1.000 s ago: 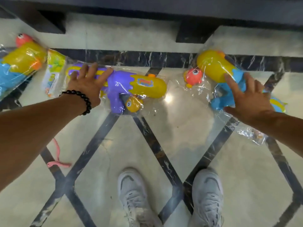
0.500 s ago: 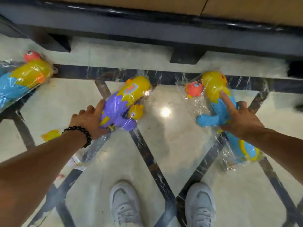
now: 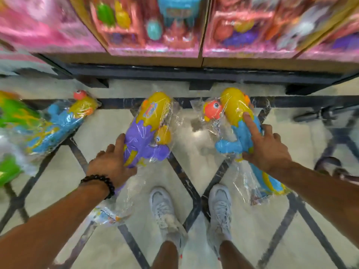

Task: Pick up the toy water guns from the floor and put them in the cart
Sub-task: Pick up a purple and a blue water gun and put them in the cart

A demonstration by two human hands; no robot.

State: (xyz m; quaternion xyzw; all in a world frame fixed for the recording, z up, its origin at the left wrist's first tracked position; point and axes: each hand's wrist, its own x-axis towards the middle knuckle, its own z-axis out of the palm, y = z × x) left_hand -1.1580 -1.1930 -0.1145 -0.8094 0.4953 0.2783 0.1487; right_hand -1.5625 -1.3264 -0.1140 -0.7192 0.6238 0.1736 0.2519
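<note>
My left hand (image 3: 111, 164) grips a purple and yellow water gun (image 3: 148, 129) in a clear plastic bag, lifted off the floor with its yellow tank pointing away from me. My right hand (image 3: 267, 150) holds a blue and yellow water gun (image 3: 236, 111) with an orange fish figure, also bagged; my forefinger lies straight along its body. Another blue and yellow bagged water gun (image 3: 58, 125) lies on the floor at the left. A green one (image 3: 11, 115) shows blurred at the far left edge. The cart's dark wheels and frame (image 3: 328, 113) appear at the right edge.
A low dark shelf edge (image 3: 194, 74) runs across ahead, with pink boxed toys (image 3: 153, 26) on it. My two white shoes (image 3: 192, 210) stand on the cream marble floor with dark diagonal lines.
Both hands have lifted their water guns up from the floor and toward me. My view has risen, bringing the shelf of pink toy boxes and more guns at the left into sight.
</note>
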